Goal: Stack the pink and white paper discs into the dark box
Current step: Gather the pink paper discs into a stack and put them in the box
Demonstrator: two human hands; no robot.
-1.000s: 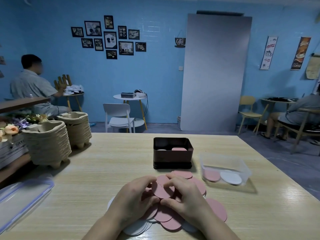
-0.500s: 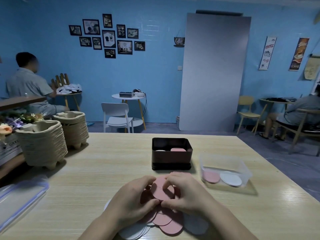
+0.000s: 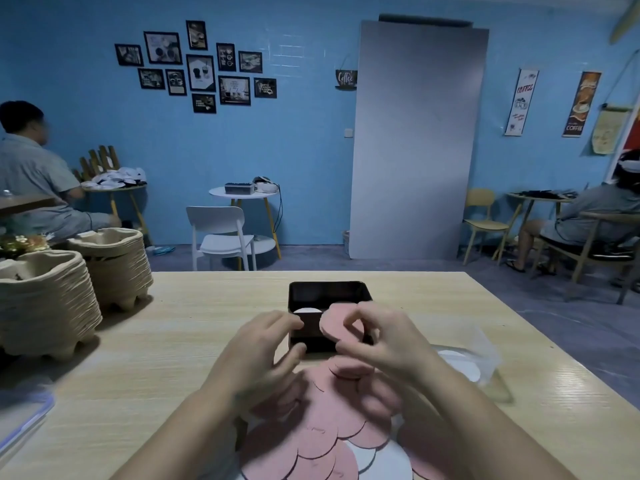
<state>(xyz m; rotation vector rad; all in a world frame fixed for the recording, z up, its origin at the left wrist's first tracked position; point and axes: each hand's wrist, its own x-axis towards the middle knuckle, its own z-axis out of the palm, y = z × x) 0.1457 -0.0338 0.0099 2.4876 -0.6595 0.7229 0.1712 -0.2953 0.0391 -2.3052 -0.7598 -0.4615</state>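
One poster (image 3: 581, 104) reads "COFFEE" — right hand (image 3: 384, 336) pinches pink discs (image 3: 334, 325).

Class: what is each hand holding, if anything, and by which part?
The right hand pinches a pink paper disc, perhaps several together, by its right edge, near the dark box. The left hand holds nothing.

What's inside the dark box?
A white disc shows on the left side of the dark box. The pink discs pinched in the right hand cover its right side.
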